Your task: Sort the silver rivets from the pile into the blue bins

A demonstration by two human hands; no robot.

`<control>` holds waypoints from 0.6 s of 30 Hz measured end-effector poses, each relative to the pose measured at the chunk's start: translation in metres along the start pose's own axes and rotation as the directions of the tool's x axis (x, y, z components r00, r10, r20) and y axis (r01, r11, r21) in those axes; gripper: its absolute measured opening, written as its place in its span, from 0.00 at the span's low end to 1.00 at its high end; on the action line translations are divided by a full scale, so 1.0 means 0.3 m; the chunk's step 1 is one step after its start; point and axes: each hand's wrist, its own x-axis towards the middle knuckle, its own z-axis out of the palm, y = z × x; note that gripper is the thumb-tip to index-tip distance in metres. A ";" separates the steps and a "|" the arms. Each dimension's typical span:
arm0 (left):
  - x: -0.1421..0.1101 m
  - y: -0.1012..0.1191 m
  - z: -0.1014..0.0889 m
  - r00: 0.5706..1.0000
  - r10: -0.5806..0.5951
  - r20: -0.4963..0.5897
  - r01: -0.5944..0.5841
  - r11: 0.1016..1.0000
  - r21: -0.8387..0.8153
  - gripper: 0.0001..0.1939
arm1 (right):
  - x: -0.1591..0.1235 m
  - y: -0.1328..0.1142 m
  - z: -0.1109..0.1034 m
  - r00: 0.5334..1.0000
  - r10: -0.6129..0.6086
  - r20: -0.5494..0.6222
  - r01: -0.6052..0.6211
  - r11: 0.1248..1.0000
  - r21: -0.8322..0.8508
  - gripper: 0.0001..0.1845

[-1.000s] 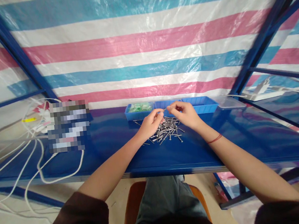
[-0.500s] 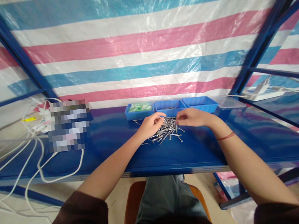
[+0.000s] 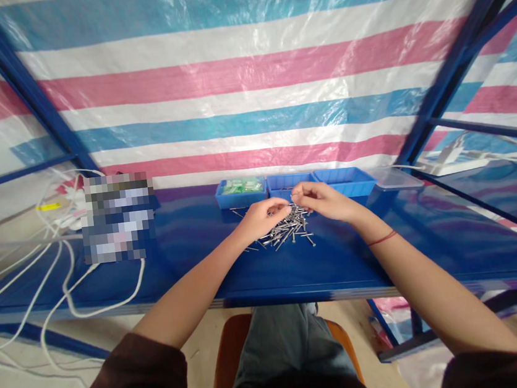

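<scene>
A loose heap of silvery metal screws [image 3: 290,226] lies on the blue tabletop in front of me. My left hand [image 3: 265,217] is over the heap's left side, with thumb and fingers curled together; what they hold, if anything, is hidden. Just across from it, my right hand [image 3: 319,201] pinches what looks like a thin screw at its fingertips, close to the left fingers. Behind the hands stand a blue bin with green-and-clear packets [image 3: 241,186], a middle blue bin [image 3: 280,183] partly covered by my right hand, and a right blue bin [image 3: 345,181].
A clear plastic lid [image 3: 394,177] lies right of the bins. On the left, white cables [image 3: 71,290] loop across the table and over its edge beside a blurred-out item [image 3: 119,219]. Blue metal posts [image 3: 449,66] and a striped plastic sheet [image 3: 244,71] enclose the table.
My right hand has moved left and slightly up, its fingertips now beside those of my left hand. The left hand has shifted slightly right, its fingers still curled over the heap.
</scene>
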 end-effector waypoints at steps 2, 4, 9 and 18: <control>0.000 0.002 0.002 1.000 -0.005 0.028 0.007 0.999 -0.048 0.14 | 0.007 -0.007 0.030 0.999 -0.015 -0.052 0.020 0.996 0.086 0.17; 0.001 0.002 0.005 0.999 -0.012 0.047 0.017 0.995 -0.100 0.14 | 0.012 -0.005 0.052 0.998 -0.006 -0.061 0.015 0.989 0.147 0.17; 0.004 -0.001 0.006 1.000 0.002 0.015 0.000 0.987 -0.160 0.14 | 0.016 0.006 0.073 0.996 -0.009 -0.092 0.028 0.979 0.204 0.15; 0.006 0.002 0.000 0.995 0.034 -0.092 -0.036 0.999 -0.023 0.11 | 0.021 0.026 0.088 0.964 -0.120 -0.237 0.122 0.992 -0.006 0.15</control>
